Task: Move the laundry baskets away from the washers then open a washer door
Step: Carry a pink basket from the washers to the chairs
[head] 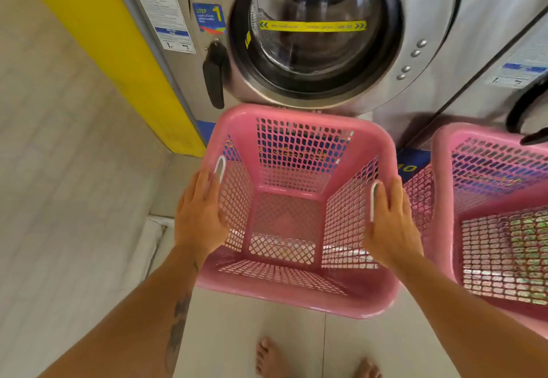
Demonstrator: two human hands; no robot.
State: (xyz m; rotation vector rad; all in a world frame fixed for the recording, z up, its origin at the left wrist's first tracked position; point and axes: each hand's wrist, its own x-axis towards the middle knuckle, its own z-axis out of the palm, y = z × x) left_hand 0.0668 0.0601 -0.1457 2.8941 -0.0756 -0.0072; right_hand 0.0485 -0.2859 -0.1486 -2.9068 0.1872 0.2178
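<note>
While both baskets stand in front of the machines, I judge I am at the first step: shifting the near pink basket [296,294] away from the washer [439,22]. It sits right in front of me, with its far rim just under the round washer door [314,30], which is closed.

My left hand [198,214] lies against the basket's left rim and my right hand [391,223] against its right rim. On each side the fingers [207,182] are straight and close together, with the tips at the white-edged handle slot. I see none of them hooked through a slot, so I am pressing the basket between flat hands, not clamping it.

The basket is empty and upright, its mouth facing up at me and its walls narrowing toward the base. The rim looks close to square, so I cannot name a long side. The line between the two slots runs parallel to the washer front. I cannot tell whether the base is on the tiled floor [252,333] or just off it.

Next I would curl my fingers into the slots, lift, and carry it back or to the left. The second pink basket [441,170] stands just beside it on the right and would go after that. Only then would I reach for the black door handle [213,75].
</note>
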